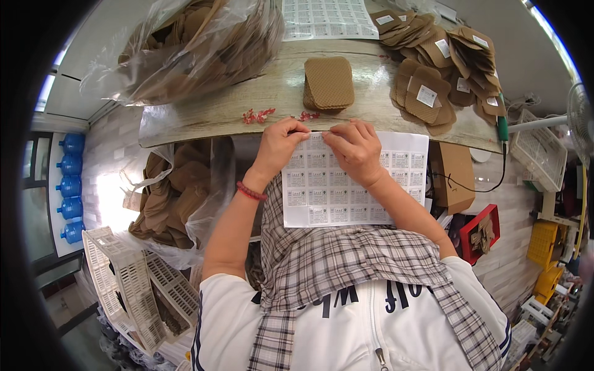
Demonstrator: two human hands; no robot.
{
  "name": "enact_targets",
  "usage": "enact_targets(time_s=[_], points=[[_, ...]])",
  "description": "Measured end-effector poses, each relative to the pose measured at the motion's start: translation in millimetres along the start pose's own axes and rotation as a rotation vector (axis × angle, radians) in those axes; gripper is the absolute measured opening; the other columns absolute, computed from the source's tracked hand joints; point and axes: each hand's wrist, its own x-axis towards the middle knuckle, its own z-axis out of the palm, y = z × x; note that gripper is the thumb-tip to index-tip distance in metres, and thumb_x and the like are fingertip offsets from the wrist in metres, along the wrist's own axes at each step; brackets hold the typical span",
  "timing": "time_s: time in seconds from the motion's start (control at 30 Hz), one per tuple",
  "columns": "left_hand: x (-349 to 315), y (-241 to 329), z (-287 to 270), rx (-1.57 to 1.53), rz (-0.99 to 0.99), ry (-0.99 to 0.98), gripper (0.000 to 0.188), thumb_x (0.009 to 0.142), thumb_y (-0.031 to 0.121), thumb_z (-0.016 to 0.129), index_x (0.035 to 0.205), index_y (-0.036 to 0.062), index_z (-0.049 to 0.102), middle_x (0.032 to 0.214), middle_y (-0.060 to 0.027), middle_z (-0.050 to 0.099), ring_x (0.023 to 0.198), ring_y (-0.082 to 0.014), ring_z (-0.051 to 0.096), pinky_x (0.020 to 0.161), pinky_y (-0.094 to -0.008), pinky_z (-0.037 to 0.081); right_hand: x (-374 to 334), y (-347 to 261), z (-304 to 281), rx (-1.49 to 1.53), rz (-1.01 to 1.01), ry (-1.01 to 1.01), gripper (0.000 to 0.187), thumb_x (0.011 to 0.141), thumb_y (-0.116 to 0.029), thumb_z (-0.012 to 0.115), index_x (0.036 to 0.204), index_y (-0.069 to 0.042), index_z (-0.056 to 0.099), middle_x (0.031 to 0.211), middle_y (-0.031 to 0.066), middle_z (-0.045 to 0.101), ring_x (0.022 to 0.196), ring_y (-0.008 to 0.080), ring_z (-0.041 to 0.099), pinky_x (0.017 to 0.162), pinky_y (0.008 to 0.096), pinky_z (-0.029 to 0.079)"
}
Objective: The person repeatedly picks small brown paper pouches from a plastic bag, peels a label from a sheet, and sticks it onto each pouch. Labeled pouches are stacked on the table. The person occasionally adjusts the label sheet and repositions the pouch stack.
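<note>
A white sheet of printed labels (356,196) lies against my lap, its top edge at the table front. My left hand (276,147) is closed in a pinch at that edge, near the upper left corner. Beside it, my right hand (357,150) rests over the upper part of the sheet, thumb and finger pinched at the same edge. Whether a single label is between the fingertips is too small to tell. Just beyond the hands stands a stack of brown textured pads (329,81) with rounded corners, no labels on its top one.
Labelled brown pads (427,94) pile up at the table's right. A plastic bag of brown pieces (198,46) covers the left. Red scraps (257,115) lie near the front edge. Another label sheet (329,20) is at the back. A green-handled tool (502,127) hangs at the right.
</note>
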Motion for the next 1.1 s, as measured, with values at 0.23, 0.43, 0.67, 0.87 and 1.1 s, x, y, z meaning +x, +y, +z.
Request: enact_targets(time_s=[0.23,0.43,0.67,0.87,1.1], points=[[9.4,5.8,-20.3,-0.031,-0.173,-0.166,0.01,0.086,0.007,0.069,0.09,-0.0019,0.071,0.08,0.0006,0.066,0.075,-0.0066,0.057,0.069,-0.0234,0.045,-7.5,-7.8,12.7,0.26,0.296,0.031,0.014,0.071,-0.002,0.075,0.08,-0.01,0.068,0.096,0.0052,0.063,0.091,0.0262,0.06,0.079,0.0368,0.049],[17.9,-1.9,-29.0,-0.163,-0.376,-0.211,0.011,0.086,0.009,0.071,0.085,-0.0007,0.074,0.075,-0.0003,0.068,0.066,-0.0059,0.058,0.061,-0.0225,0.046,-9.4,-9.4,-10.5,0.535,0.241,-0.068,0.014,0.075,-0.001,0.075,0.084,-0.009,0.068,0.108,0.0087,0.059,0.101,0.026,0.056,0.086,0.0344,0.048],[14.9,19.2,-20.9,0.434,0.066,0.056,0.012,0.086,0.007,0.066,0.089,-0.0027,0.072,0.081,-0.0073,0.069,0.075,-0.0202,0.064,0.069,-0.0319,0.049,42.7,45.3,-22.8,1.272,0.913,0.181,0.005,0.096,-0.007,0.062,0.097,-0.002,0.062,0.101,0.0034,0.06,0.089,0.0109,0.058,0.085,0.0262,0.048],[32.5,44.8,6.3,0.682,0.537,0.208,0.03,0.085,0.006,0.065,0.114,-0.0019,0.065,0.118,-0.0166,0.063,0.114,-0.0342,0.057,0.097,-0.0433,0.044,81.0,113.9,12.4,0.943,0.995,-0.138,0.011,0.096,-0.012,0.062,0.094,-0.001,0.062,0.08,-0.0001,0.06,0.073,0.0067,0.053,0.067,0.0235,0.046],[48.3,31.2,24.5,0.717,0.515,0.14,0.035,0.084,0.006,0.067,0.115,-0.0072,0.062,0.123,-0.0215,0.06,0.124,-0.0369,0.053,0.108,-0.0472,0.04,85.8,124.9,46.0,0.771,1.021,-0.32,0.009,0.093,-0.01,0.065,0.092,-0.001,0.062,0.075,-0.0013,0.059,0.067,0.0064,0.051,0.059,0.0233,0.042]])
